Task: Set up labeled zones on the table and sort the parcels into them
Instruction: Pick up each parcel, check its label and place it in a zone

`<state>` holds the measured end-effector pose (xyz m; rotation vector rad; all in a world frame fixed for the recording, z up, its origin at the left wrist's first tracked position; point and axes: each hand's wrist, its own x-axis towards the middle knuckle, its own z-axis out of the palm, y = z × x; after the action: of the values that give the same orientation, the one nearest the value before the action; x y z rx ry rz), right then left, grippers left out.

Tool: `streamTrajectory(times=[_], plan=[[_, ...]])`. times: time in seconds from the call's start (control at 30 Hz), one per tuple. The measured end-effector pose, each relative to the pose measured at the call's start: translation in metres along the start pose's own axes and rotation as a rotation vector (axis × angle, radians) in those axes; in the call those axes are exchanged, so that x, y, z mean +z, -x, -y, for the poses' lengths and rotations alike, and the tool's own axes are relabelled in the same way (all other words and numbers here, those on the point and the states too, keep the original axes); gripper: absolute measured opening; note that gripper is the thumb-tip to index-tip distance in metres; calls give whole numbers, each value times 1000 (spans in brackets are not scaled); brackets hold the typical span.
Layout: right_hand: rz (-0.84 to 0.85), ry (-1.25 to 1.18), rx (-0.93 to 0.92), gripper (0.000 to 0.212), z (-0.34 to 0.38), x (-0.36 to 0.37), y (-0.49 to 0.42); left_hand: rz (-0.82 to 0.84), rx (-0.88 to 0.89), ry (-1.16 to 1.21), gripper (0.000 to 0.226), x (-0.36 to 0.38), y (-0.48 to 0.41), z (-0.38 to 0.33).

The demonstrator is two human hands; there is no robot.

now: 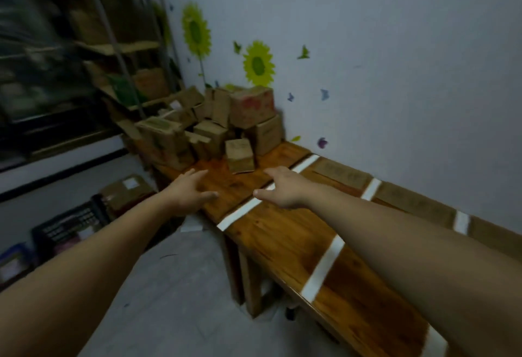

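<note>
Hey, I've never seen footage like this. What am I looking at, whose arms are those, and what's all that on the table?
There is no machine here. A person wears one wide-angle camera on the head, so you look forward and down along their own bare arms. The left hand and right hand reach out with open fingers, holding nothing. Below them is a wooden table crossed by white tape strips that split it into zones. Flat cardboard pieces lie along the wall side, too blurred to read. At the far end sits a pile of cardboard boxes, with one small box nearest the hands.
</note>
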<state>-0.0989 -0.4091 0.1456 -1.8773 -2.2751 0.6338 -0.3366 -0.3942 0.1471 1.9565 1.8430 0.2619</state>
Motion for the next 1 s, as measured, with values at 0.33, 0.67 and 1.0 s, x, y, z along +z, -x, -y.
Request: streamTrajectory(times=[0.33,0.67,1.0], plan=[[67,-35,-121,82,82,12,-227,-58,-148,-21,77,-74,-137,125],[16,5,-169,95,170,7,-422,-72,-190,-140,84,-152,-305,193],[104,-34,60,115,207,49,-573,20,-51,-72,72,-197,-499,292]])
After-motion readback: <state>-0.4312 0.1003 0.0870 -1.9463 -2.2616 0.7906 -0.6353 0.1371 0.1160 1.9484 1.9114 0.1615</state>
